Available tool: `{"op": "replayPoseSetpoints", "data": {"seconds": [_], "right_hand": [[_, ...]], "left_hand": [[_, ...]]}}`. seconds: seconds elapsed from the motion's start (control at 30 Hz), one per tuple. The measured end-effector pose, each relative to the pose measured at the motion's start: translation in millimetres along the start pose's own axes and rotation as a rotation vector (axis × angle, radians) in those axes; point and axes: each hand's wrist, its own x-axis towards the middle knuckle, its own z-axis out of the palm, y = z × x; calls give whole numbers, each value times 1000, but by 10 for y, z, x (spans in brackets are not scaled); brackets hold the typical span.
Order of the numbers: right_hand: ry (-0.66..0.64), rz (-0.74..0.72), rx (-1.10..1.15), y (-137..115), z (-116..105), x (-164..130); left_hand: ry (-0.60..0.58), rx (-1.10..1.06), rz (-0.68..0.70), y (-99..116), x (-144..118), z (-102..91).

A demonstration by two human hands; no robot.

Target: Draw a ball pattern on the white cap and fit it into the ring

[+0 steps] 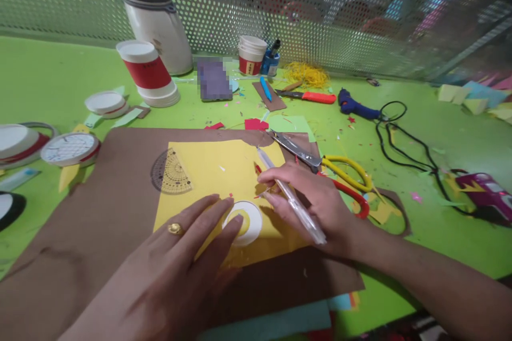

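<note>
My left hand (pixel 180 256) lies flat on the yellow paper sheet (pixel 208 165). One fingertip presses on a white paper disc (pixel 253 218) with a smaller yellow circle at its centre. Above the sheet's right side, my right hand (pixel 308 192) is closed round a clear-and-white pen (pixel 294 200), which slants with its upper end pointing away from me. The tips of my thumb and index finger come close together beside some thin red scraps; whether they pinch one is unclear. A clear protractor (pixel 173 171) rests on the sheet's left edge. Scissors (pixel 298 149) with yellow and red handles lie near my right hand.
Brown card (pixel 120 186) lies under the sheet. Behind are stacked paper cups (pixel 148 72), a thermos (pixel 160 32), a red-handled knife (pixel 318 97) and a blue glue gun (pixel 358 106) with its black cord. White lids (pixel 70 148) sit left; perforated metal mesh (pixel 240 5) stands behind.
</note>
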Motion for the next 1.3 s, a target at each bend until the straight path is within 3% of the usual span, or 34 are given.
{"op": "replayPoseSetpoints", "data": {"seconds": [0.17,0.33,0.53,0.63,0.7,0.8,0.9,1.17,1.3], "right_hand": [[-7,-31,28,-1,18,-16],[9,-41,34,-20,28,-14],[-24,-57,45,-29,46,8],[-3,-37,56,8,79,19],[19,-22,68,37,95,28],[31,15,153,58,95,39],[-5,88,263,46,80,38],[-109,135,255,-2,79,27],[-144,115,243,-10,104,17]], "left_hand": [[-7,104,109,31,132,-43],[-3,31,160,66,217,-103],[-19,-5,184,61,190,-19],[65,-26,210,59,200,35],[142,-93,171,43,212,38],[217,-206,-8,-17,221,-13],[155,-229,-121,-106,217,-52],[77,-360,-126,-220,220,105],[89,-467,-198,-191,251,47]]}}
